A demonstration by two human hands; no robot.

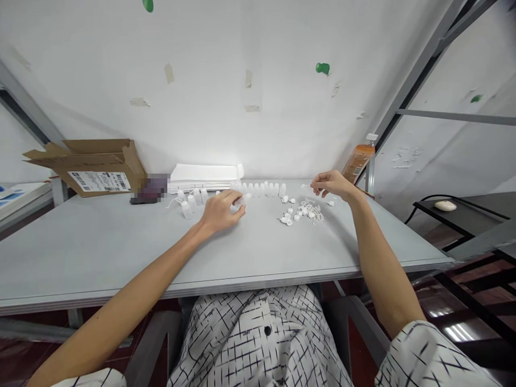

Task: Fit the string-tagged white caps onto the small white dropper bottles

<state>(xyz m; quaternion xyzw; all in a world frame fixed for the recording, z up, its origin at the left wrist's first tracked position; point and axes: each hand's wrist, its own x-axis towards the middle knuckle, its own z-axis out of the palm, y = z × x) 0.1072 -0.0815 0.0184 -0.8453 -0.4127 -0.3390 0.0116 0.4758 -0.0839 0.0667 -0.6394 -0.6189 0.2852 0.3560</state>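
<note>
My left hand (221, 211) curls its thumb and fingers around a small translucent white bottle (239, 202), just above the table. To its left stands a group of similar small bottles (187, 209), some with white string hanging from them. Behind and to the right of that hand runs a row of small white bottles (262, 190). My right hand (332, 184) is raised, its fingertips pinched; a pale, blurred bit shows beside them, too faint to name. Below it lies a loose pile of white caps with strings (309, 211), and more small white caps (287, 218) are scattered to its left.
A stack of flat white boards (207, 173) lies by the wall, with an open cardboard box (100, 169) at the left. An orange drink bottle (358, 159) stands at the right rear. A white mouse (445, 206) rests on a separate dark stand.
</note>
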